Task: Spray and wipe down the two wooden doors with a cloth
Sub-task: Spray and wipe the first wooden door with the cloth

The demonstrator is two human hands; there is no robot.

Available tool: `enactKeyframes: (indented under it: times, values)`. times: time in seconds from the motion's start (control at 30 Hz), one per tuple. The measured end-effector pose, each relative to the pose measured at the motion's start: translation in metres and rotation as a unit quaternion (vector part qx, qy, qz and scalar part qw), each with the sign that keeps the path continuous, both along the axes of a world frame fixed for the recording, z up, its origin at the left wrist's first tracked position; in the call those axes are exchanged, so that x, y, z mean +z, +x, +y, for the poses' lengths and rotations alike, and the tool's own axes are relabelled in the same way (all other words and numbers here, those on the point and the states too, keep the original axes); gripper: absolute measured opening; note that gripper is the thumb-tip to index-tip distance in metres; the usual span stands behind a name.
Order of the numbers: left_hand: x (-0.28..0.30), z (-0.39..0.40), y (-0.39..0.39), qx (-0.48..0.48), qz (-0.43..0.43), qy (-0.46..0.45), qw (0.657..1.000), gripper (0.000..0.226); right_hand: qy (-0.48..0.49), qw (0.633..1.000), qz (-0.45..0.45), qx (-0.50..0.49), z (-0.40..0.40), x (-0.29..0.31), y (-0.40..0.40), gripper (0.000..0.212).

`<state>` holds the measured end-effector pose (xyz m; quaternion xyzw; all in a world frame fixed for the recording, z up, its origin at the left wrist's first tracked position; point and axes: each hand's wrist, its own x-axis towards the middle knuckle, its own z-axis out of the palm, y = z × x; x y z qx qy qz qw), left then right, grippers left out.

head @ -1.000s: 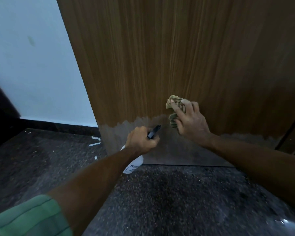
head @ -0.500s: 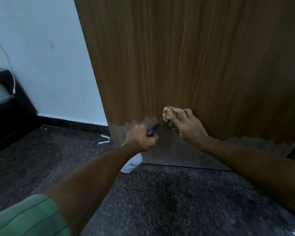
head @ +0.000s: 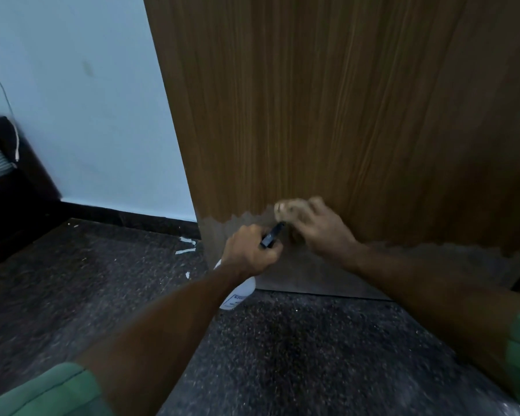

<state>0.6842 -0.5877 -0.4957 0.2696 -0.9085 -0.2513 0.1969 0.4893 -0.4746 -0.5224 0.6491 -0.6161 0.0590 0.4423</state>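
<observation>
- Right hand (head: 318, 226) low on wooden door (head: 327, 115), fingers curled round crumpled cloth (head: 290, 209), blurry, pressed on wood
- Left hand (head: 249, 252) just beside, wrapped round spray bottle (head: 237, 292), black nozzle (head: 272, 238) toward door
- Dark speckled floor (head: 297, 355) underneath

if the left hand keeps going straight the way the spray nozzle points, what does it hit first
Probably the wooden door, at its faded bottom strip. The left hand aims the spray bottle there, just left of the right hand and its cloth; depth is unclear.

Head view, looking down, close to door (head: 327, 115).
</observation>
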Motion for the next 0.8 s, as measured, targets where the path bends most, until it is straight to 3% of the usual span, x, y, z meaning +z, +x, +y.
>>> enactKeyframes:
  times: [0.07, 0.1, 0.13, 0.2, 0.27, 0.3, 0.33, 0.4, 0.47, 0.5, 0.53, 0.6, 0.67, 0.73, 0.8]
  values:
    - [-0.001, -0.008, 0.006, 0.008, 0.001, 0.001, 1.000, 0.040, 0.163, 0.977, 0.134, 0.017, 0.006, -0.025, -0.009, 0.039]
    - [-0.002, -0.011, 0.009, 0.015, 0.005, 0.000, 1.000, 0.040, 0.196, 0.968, 0.158, 0.007, 0.007, -0.026, -0.011, 0.039]
    - [-0.003, -0.015, 0.012, 0.024, 0.004, 0.000, 1.000, 0.041, 0.184, 0.972, 0.144, 0.002, 0.003, -0.024, -0.008, 0.041]
    - [-0.007, -0.025, 0.015, 0.035, 0.006, 0.002, 0.999, 0.042, 0.059, 0.998, 0.013, -0.026, -0.014, -0.006, 0.010, 0.049]
    - [-0.013, -0.034, 0.018, 0.036, 0.019, 0.011, 0.999, 0.041, -0.070, 0.992, -0.088, -0.056, -0.033, 0.009, 0.027, 0.053]
    - [-0.014, -0.037, 0.020, 0.036, 0.021, 0.011, 0.999, 0.041, -0.081, 0.990, -0.096, -0.060, -0.038, 0.012, 0.033, 0.055]
    - [-0.015, -0.039, 0.022, 0.040, 0.020, 0.011, 0.999, 0.041, -0.057, 0.994, -0.072, -0.056, -0.041, 0.006, 0.033, 0.056]
    - [-0.014, -0.043, 0.026, 0.050, 0.023, 0.014, 0.998, 0.042, 0.077, 0.995, 0.057, -0.025, -0.039, -0.019, 0.023, 0.050]
    - [-0.014, -0.046, 0.030, 0.067, 0.035, 0.022, 0.997, 0.042, 0.195, 0.966, 0.168, -0.012, -0.032, -0.036, 0.015, 0.044]
    - [-0.015, -0.049, 0.031, 0.075, 0.038, 0.023, 0.996, 0.040, 0.205, 0.962, 0.176, -0.023, -0.032, -0.034, 0.017, 0.041]
    - [-0.017, -0.052, 0.033, 0.081, 0.037, 0.026, 0.996, 0.038, 0.176, 0.972, 0.157, -0.021, -0.037, -0.029, 0.021, 0.042]
    - [-0.022, -0.056, 0.040, 0.081, 0.023, 0.039, 0.996, 0.032, 0.040, 0.998, 0.023, -0.036, -0.050, -0.014, 0.037, 0.049]
    - [-0.026, -0.059, 0.045, 0.091, 0.012, 0.043, 0.995, 0.035, -0.091, 0.991, -0.062, -0.081, -0.058, 0.005, 0.045, 0.056]
    - [-0.027, -0.061, 0.049, 0.096, 0.000, 0.038, 0.995, 0.039, -0.063, 0.994, -0.035, -0.083, -0.063, 0.001, 0.046, 0.057]
    - [-0.025, -0.061, 0.052, 0.099, -0.012, 0.026, 0.995, 0.039, 0.051, 0.993, 0.098, -0.040, -0.065, -0.027, 0.045, 0.055]
